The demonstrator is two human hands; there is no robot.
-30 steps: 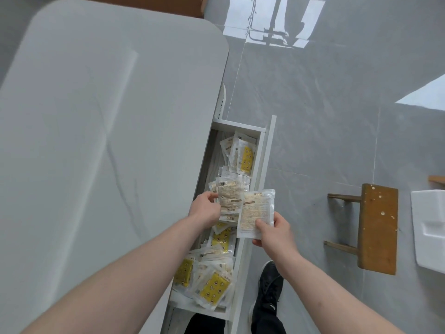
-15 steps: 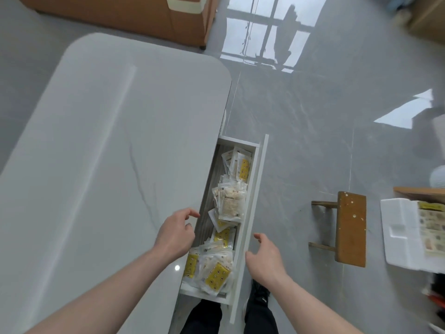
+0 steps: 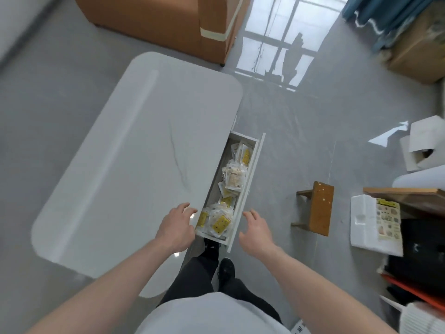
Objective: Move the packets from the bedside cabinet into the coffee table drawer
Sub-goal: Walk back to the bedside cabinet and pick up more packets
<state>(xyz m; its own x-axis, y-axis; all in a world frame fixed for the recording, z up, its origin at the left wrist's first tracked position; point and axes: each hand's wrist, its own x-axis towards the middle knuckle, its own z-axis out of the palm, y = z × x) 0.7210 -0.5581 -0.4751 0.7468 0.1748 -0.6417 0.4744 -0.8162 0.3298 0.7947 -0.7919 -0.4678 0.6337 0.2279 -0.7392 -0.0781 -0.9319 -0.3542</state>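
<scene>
Standing over the open drawer (image 3: 250,179), you hold nothing: your left hand (image 3: 177,227) and right hand (image 3: 256,233) hover slack-fingered either side of it, while the packets (image 3: 231,182) lie heaped inside, seemingly delivered.

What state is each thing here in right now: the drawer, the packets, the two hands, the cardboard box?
Coffee table drawer: pulled open.
Packets: lying loose inside the drawer.
Left hand: empty, fingers relaxed, above the table's edge.
Right hand: empty, fingers relaxed, beside the drawer front.
Wooden stool: upright on the floor.
White cardboard box: flaps open.
</scene>
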